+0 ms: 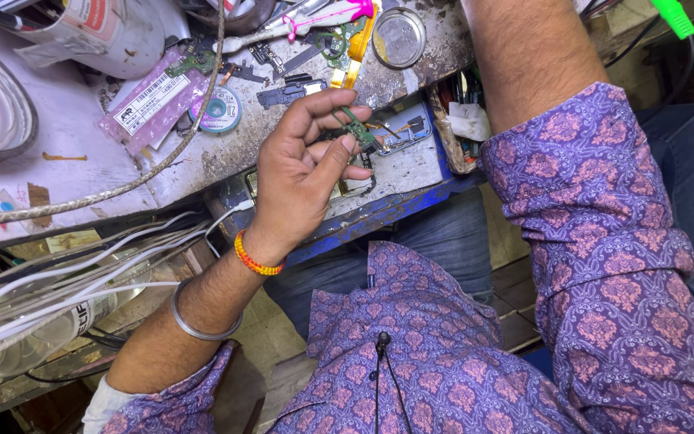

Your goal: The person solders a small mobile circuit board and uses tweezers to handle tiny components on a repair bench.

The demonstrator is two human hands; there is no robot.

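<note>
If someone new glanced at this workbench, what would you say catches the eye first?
At centre, the left hand pinches a small green circuit board between its fingertips above a grimy blue-edged work tray. An orange bead bracelet and a metal bangle ring that wrist. The right forearm reaches up out of frame, its hand unseen, amid scattered phone parts.

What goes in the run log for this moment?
left hand: pinching small green circuit board | right hand: out of view | board: held above blue-edged work plate

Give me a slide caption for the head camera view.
Left hand pinches a small green circuit board above a cluttered repair bench.
</note>
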